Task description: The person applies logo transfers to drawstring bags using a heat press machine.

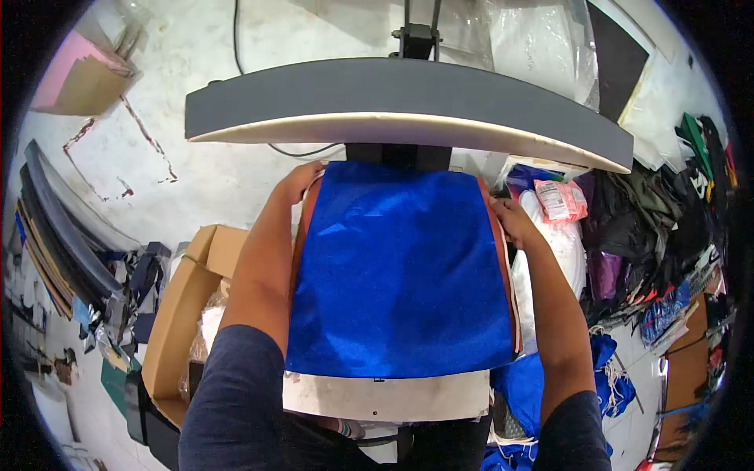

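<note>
A sheet of blue fabric (404,267) lies spread over the lower plate (385,396) of a heat press, its near edge stopping short of the plate's front. Reddish-brown and white layers show along both its sides. At the far left corner, my left hand (305,180) is closed on the fabric's edge, with its fingertips partly hidden. My right hand (513,221) pinches the right edge, a little nearer to me. Above and behind the fabric stands the raised upper plate (408,98) of the press, grey with a pale underside, apart from the cloth.
An open cardboard box (177,322) stands at left. Right of the press are a pink-and-white packet (560,201) on white wrapped material and a heap of dark clothes (628,220). Blue cloth with white cords (616,385) lies at lower right. A black cable (237,39) runs behind.
</note>
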`<control>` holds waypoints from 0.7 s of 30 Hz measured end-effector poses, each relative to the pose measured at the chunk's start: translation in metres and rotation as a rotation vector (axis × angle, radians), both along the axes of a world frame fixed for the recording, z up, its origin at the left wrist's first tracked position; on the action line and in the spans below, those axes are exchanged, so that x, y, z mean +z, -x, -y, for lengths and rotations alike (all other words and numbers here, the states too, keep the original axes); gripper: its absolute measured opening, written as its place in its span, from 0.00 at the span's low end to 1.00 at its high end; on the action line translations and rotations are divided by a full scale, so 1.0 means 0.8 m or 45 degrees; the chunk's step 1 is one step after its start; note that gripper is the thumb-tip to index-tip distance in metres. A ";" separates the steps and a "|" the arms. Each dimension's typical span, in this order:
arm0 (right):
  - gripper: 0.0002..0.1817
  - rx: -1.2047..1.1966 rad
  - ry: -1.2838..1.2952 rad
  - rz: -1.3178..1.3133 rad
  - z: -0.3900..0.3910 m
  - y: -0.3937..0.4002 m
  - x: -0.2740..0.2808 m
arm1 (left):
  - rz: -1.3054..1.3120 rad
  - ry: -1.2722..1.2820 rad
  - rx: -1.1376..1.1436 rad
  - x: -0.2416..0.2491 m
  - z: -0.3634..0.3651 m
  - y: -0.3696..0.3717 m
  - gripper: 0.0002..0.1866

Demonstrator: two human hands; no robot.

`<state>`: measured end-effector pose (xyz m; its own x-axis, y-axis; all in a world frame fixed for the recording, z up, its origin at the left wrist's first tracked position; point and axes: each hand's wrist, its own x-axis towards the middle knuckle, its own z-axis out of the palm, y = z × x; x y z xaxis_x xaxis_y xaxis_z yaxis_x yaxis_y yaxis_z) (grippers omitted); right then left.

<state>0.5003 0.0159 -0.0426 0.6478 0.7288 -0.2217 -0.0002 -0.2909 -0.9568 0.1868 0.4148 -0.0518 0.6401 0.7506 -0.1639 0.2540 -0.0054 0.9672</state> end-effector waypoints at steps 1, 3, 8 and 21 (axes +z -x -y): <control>0.21 0.053 0.035 -0.034 0.016 0.016 0.018 | 0.014 0.235 -0.047 0.016 0.010 0.005 0.19; 0.17 -0.003 0.027 -0.104 0.032 0.035 0.022 | 0.042 0.443 -0.119 0.036 0.028 0.010 0.17; 0.16 -0.009 0.011 -0.037 0.050 0.048 0.022 | 0.080 0.614 -0.162 0.024 0.015 0.018 0.19; 0.20 -0.073 0.065 0.305 0.054 0.052 0.012 | -0.248 -0.501 -0.192 0.006 -0.044 0.012 0.16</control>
<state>0.4589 -0.0273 -0.0326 0.7262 0.6813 -0.0923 0.2069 -0.3446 -0.9156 0.1772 0.4499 -0.0473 0.7322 0.6810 -0.0135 0.3992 -0.4129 0.8186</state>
